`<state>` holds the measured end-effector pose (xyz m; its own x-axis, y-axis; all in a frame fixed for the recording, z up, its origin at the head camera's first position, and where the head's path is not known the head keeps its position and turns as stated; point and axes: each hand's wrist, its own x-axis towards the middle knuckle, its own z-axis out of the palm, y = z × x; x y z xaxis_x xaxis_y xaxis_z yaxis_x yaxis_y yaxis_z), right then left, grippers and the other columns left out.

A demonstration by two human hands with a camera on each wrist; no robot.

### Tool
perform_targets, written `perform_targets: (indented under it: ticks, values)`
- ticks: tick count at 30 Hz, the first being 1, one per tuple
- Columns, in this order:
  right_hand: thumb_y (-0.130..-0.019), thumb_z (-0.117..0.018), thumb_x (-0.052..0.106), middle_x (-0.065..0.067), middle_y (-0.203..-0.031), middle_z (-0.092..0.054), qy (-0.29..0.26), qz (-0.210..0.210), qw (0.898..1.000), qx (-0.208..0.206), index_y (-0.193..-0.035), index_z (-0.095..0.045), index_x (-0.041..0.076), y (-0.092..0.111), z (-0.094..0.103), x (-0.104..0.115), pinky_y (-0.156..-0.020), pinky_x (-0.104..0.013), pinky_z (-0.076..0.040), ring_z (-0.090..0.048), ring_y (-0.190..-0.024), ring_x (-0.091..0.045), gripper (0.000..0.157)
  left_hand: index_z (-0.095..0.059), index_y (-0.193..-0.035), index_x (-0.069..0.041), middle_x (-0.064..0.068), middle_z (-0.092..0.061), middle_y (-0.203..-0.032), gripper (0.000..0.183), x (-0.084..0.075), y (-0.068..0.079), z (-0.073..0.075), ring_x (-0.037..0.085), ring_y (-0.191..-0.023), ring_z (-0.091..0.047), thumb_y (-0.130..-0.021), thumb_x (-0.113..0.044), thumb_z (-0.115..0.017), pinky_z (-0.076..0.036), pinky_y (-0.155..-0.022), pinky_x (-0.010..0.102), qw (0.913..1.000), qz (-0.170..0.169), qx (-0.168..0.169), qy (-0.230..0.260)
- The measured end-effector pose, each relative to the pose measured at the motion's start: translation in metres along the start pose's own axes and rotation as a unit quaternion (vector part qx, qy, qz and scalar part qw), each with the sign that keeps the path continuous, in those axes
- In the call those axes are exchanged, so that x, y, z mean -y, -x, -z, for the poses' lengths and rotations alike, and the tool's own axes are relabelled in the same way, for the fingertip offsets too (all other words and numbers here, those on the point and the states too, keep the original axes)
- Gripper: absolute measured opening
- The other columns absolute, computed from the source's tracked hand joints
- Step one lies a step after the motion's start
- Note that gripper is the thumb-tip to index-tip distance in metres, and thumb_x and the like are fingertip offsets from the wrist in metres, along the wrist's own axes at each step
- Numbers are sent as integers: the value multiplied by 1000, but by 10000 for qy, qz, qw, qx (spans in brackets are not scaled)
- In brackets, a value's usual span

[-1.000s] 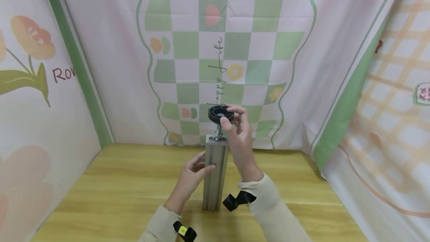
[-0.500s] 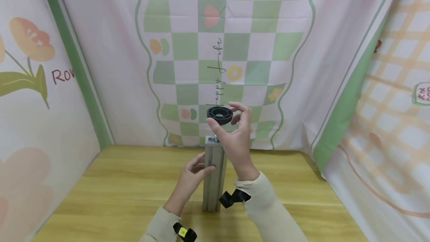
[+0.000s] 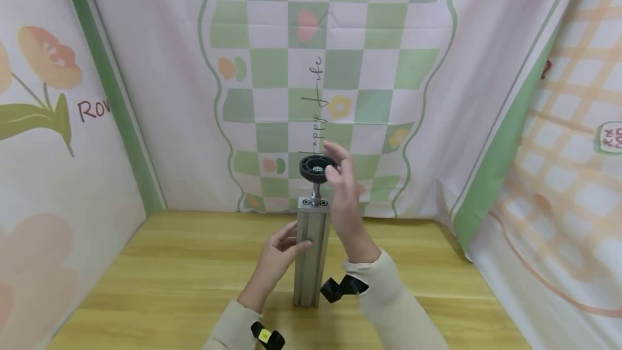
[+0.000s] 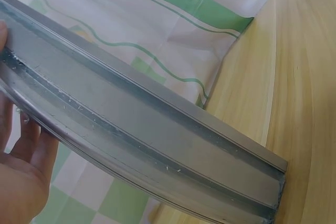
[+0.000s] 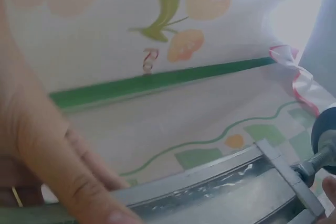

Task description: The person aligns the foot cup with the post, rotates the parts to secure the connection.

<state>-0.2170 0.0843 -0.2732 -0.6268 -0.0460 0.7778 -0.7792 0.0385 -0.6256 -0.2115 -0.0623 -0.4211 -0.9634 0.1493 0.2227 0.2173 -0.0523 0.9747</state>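
An upright silver aluminium profile (image 3: 311, 266) stands on the wooden table, grooved along its sides. My left hand (image 3: 277, 258) grips it from the left, thumb on the near face and fingers behind. From its end plate rises a threaded metal rod (image 3: 316, 193) topped by a round black levelling foot (image 3: 307, 168). At the foot's right edge is my right hand (image 3: 347, 209), slightly blurred, thumb by the rim and fingers extended upward. In the right wrist view, the left hand (image 5: 47, 140) lies along the profile, and the foot (image 5: 321, 135) is partly cut off.
The wooden table (image 3: 160, 285) reaches back to a hanging cloth (image 3: 272, 64) with green checks. Patterned cloths also hang on the left (image 3: 44, 177) and right (image 3: 559, 204). Black straps circle both wrists over beige sleeves (image 3: 393, 296).
My right hand swept its thumb left across the foot's front, then swung back to the right edge, baring the rod and end plate again. The left hand and profile stay put.
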Motion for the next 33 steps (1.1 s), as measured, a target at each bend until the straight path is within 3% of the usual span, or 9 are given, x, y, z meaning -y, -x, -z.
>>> perform_targets:
  ticks: [4, 11, 19, 24, 33]
  values:
    - [-104, -25, 27, -7, -153, -41, -923, -414, 9938, 466, -149, -40, 2, -7, 9, -4, -118, -44, -12, -31, -143, -28, 53, -59, -141, -21, 6, -64, -129, 57, -1, 1, 0, 25, -113, -62, -88, -32, -79, -51, -94, 42, 10000, 9, -10, 53]
    - [-107, -22, 30, -17, -151, -45, -1775, -545, 9765, 1097, -149, -39, -3, -9, 14, -18, -119, -45, -11, -32, -145, -23, 56, -58, -141, -21, 7, -63, -129, 58, 0, 1, -1, 25, -114, -62, -88, -31, -80, -51, -95, 42, 10000, -8, 20, 72]
    - [-105, -29, 28, -15, -142, -54, -1967, -343, 9759, 884, -141, -48, -1, -7, 12, -23, -118, -44, -16, -34, -143, -29, 50, -57, -142, -19, 8, -62, -131, 58, 1, -1, 0, 26, -115, -61, -89, -31, -79, -51, -95, 42, 9999, -24, 48, 117]
    - [-105, -31, 27, -16, -140, -53, -1762, -383, 9814, 658, -136, -52, 4, -2, 10, -21, -117, -43, -18, -38, -139, -30, 44, -57, -142, -18, 8, -63, -129, 59, 2, -1, 0, 25, -114, -61, -89, -32, -79, -51, -94, 42, 9999, -27, 42, 112]
    - [-101, -50, 25, -12, -144, -46, -1535, -585, 9864, 33, -127, -49, 12, 8, 6, -14, -101, -35, -43, -49, -125, -30, 29, -57, -142, -17, 8, -63, -128, 59, 2, -1, -1, 25, -113, -61, -89, -31, -79, -52, -94, 41, 10000, -63, 9, 73]
